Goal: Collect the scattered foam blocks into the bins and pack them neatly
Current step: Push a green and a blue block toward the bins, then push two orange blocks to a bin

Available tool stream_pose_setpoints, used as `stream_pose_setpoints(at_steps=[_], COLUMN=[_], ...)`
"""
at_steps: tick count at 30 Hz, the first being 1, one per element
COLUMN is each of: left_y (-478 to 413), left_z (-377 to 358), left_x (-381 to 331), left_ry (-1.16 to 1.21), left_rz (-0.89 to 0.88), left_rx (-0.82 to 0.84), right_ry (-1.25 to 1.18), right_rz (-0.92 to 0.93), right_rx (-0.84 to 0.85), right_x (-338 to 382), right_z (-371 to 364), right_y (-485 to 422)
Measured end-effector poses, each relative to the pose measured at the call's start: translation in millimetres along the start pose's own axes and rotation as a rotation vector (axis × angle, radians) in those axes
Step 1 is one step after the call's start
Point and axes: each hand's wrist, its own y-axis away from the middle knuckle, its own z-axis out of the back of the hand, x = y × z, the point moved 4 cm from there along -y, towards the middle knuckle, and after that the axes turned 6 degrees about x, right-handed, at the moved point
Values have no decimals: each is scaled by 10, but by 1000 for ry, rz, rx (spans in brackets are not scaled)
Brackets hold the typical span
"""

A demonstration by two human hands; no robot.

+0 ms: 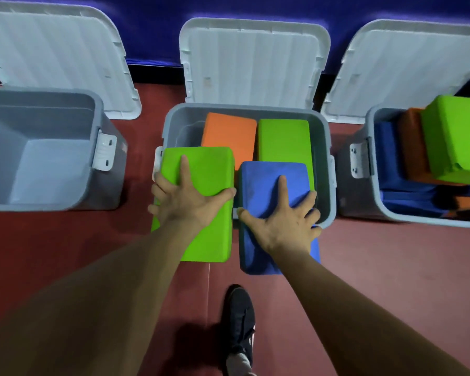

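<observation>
Middle bin [324, 147] holds orange block [228, 134] and green block [282, 139] at 12 o'clock. At 6 o'clock, left hand [185, 202] grips second green block [209, 169], right hand [282, 221] grips blue block [266, 177].

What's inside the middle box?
An orange block and a rear green block sit in the middle box. The left hand grips a front green block and the right hand a blue block above, hiding the bottom.
</observation>
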Motion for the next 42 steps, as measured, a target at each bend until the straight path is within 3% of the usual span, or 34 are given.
stream_pose_setpoints(at_steps=[11, 17, 23, 29, 34, 37, 42], left_y=[-771, -870, -745, -393, 201, 773, 1909], left_z=[70, -215, -29, 445, 635, 597, 242], left_x=[-1054, -942, -531, 418, 1750, 2686, 4443], left_ry=[122, 32, 141, 267, 353, 334, 304], left_rz=[-121, -307, -260, -137, 26, 103, 290], left_rx=[-44, 16, -88, -225, -279, -416, -309], right_ry=[-32, 53, 97, 150, 223, 289, 430], right_rz=[6, 47, 127, 308, 497, 624, 804], right_rx=[-70, 2, -57, -50, -24, 27, 217], right_x=[191, 259, 426, 1148, 1880, 2150, 2264], right_z=[703, 463, 395, 203, -335, -894, -2000], right_y=[-1301, -1442, -1177, -455, 602, 1434, 2982])
